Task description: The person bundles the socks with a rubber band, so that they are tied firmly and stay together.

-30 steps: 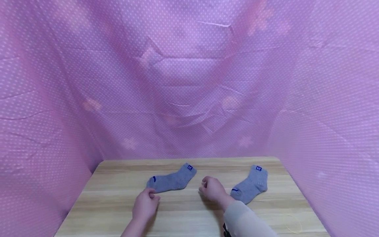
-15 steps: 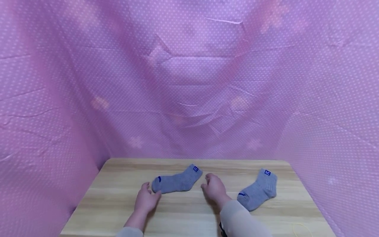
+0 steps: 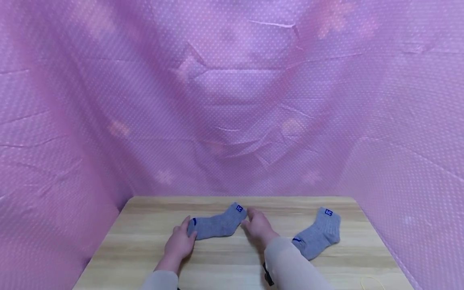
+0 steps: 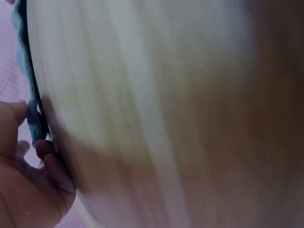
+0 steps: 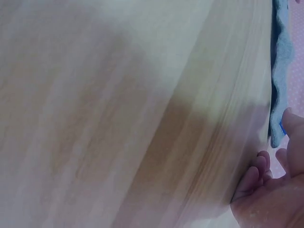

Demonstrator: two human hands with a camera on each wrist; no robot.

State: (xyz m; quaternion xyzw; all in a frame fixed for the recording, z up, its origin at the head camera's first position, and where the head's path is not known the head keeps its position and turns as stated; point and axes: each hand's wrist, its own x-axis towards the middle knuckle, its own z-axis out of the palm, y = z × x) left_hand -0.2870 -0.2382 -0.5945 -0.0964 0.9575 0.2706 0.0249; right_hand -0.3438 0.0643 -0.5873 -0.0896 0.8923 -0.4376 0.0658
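A grey sock (image 3: 217, 225) lies flat on the table, its toe to the left and its cuff, with a dark blue label, to the right. My left hand (image 3: 179, 241) is at the toe, which it pinches between thumb and fingers; in the left wrist view the sock (image 4: 32, 95) shows edge-on at the thumb. Beside the cuff is my right hand (image 3: 259, 225), its thumb touching the edge of the sock (image 5: 280, 66) in the right wrist view, with the other fingers (image 5: 254, 178) bent just past its end. A second grey sock (image 3: 319, 235) lies to the right, partly behind my right sleeve.
The wooden table (image 3: 224, 266) runs back to a pink dotted cloth (image 3: 232, 121) that hangs behind and on both sides. Near the front right lies a thin yellow loop (image 3: 373, 280). A dark strap (image 3: 267, 276) shows under my right sleeve.
My left hand opened away from the toe, then closed in on it from the left. My right hand has moved left to the cuff. The view shifted slightly; both socks stay flat.
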